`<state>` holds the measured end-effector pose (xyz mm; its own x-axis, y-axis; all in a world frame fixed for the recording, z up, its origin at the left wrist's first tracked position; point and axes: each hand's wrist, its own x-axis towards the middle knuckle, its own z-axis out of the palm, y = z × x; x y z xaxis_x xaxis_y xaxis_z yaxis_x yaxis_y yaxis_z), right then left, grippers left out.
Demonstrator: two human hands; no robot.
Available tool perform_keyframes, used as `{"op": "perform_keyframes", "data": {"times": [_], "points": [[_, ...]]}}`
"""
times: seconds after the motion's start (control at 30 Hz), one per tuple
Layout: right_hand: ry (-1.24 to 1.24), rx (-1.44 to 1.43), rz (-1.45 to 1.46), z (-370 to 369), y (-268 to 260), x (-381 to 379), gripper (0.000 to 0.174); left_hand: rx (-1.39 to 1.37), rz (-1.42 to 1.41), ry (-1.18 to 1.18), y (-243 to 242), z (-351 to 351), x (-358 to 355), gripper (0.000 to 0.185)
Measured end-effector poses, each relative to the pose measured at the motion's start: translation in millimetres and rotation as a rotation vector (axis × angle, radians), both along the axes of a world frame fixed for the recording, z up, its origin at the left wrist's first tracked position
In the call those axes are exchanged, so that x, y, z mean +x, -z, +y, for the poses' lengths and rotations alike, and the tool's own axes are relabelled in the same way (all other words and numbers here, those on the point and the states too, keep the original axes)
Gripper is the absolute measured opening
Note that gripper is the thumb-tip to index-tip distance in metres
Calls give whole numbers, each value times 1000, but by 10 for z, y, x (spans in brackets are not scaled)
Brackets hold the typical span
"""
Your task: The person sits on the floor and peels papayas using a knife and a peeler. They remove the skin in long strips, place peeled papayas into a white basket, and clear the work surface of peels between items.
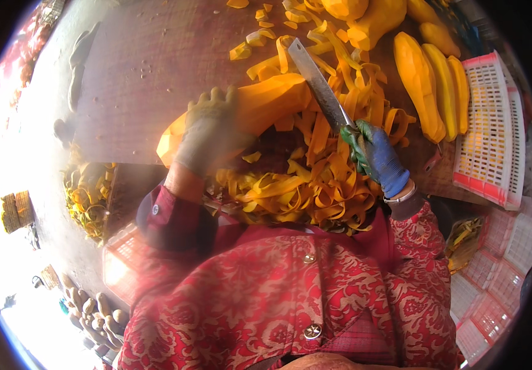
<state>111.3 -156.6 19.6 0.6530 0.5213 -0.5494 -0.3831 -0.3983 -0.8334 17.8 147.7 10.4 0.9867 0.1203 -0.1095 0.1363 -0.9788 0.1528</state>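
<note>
My left hand (210,127), in a pale work glove, presses on a long peeled orange squash (273,99) lying across the wooden table (122,83). In a blue-and-green coated glove, my right hand (374,155) grips the handle of a broad-bladed kitchen knife (317,83). Its blade slants up and left across the squash's right end; whether the edge has entered the flesh I cannot tell. Curled orange peel strips (312,189) are heaped between my body and the squash, and reach beneath the knife.
Cut squash chunks (247,46) lie beyond the knife. Several peeled squashes (418,83) rest at the right, beside a white-and-red plastic crate (490,129). More peelings (88,194) are piled off the table's left side. Whole unpeeled squashes (95,314) lie on the floor at lower left.
</note>
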Motion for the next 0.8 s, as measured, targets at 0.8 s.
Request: {"op": "perform_keyframes", "data": {"times": [0.8], "points": [[186, 69, -498, 255, 873, 271, 18, 550, -178, -66, 425, -860, -525, 73]]}}
